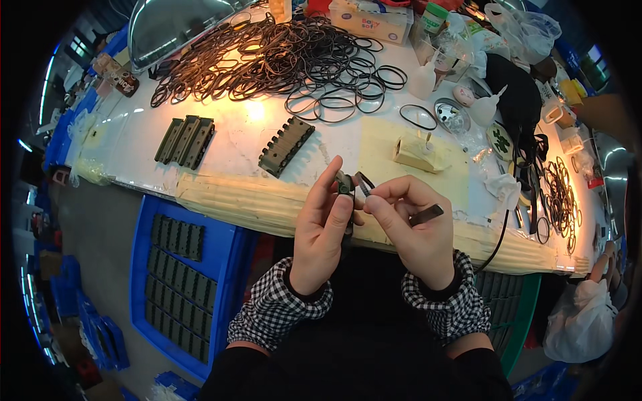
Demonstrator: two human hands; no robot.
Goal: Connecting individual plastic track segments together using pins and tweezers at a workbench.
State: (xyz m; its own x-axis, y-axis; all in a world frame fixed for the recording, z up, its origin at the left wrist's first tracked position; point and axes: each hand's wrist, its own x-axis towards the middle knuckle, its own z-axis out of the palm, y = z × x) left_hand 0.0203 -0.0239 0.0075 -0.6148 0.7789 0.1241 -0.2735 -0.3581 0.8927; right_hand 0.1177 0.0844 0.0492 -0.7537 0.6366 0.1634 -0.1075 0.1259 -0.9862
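Centre frame: left hand (pixel 322 230) grips a small olive part (pixel 345 187), right hand (pixel 411 227) pinches a dark strip (pixel 426 214); pale rectangular box (pixel 371 20) top centre of the bench (pixel 227 144).

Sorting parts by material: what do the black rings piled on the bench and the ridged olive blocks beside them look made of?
Thin black rings: probably rubber, matte, lying in limp, tangled loops. Ridged olive-green blocks: likely moulded plastic, dull finish, uniform ribs; metal cannot be ruled out.
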